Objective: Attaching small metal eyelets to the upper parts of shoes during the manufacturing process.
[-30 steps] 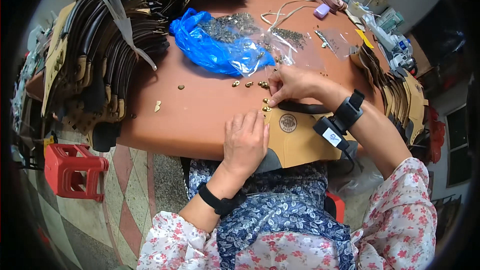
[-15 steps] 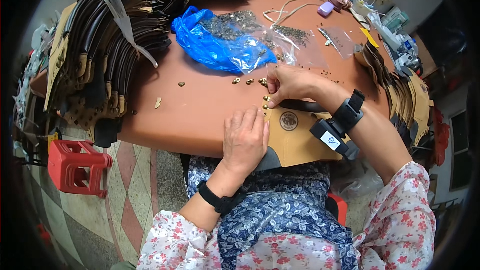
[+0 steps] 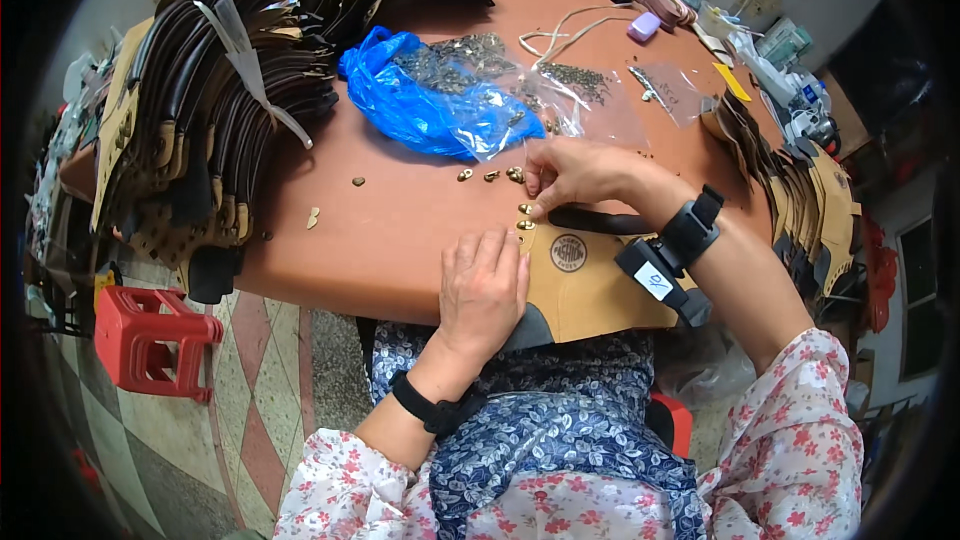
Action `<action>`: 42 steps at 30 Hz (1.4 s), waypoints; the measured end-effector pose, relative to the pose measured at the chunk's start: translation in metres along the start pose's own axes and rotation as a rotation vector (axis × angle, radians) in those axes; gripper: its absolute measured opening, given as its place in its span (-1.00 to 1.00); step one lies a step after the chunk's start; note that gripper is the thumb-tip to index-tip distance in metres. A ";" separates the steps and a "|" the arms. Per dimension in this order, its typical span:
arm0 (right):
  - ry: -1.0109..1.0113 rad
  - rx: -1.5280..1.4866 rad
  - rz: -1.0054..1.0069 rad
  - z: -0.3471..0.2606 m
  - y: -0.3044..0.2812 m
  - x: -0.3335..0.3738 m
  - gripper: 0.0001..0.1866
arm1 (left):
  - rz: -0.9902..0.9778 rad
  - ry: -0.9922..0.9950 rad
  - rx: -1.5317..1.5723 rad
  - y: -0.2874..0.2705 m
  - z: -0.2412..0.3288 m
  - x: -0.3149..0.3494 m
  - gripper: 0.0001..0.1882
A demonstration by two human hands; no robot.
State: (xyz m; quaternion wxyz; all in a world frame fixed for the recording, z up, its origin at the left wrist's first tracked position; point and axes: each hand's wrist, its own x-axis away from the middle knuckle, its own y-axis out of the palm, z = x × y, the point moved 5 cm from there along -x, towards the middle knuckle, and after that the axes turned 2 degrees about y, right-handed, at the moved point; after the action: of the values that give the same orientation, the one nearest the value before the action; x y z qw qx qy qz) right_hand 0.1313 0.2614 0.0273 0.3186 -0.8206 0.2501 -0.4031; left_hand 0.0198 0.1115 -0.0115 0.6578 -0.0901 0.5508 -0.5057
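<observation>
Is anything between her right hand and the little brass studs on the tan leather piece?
Nothing visible: the right hand already has its fingertips at the brass studs on the tan leather piece. The left hand lies flat beside them.

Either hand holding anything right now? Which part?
The right hand pinches a small brass stud by its head between the fingertips. The left hand grips nothing; it lies flat on the tan leather piece, pressing its left end down.
</observation>
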 end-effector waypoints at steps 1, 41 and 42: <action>0.021 -0.003 0.004 -0.002 0.000 -0.002 -0.60 | 0.002 -0.005 -0.001 0.000 -0.001 0.001 -0.71; -0.121 0.198 0.093 -0.008 0.001 -0.011 -0.53 | -0.007 -0.014 -0.002 -0.003 -0.001 0.000 -0.68; -0.105 0.159 0.097 -0.007 -0.002 -0.006 -0.50 | 0.008 -0.003 -0.003 -0.002 -0.001 -0.001 -0.69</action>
State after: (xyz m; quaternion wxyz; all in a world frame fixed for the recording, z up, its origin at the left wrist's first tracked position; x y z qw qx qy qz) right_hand 0.1224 0.2639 0.0293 0.4143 -0.7998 0.2396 -0.3622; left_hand 0.0184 0.1114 -0.0101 0.6605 -0.0897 0.5510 -0.5021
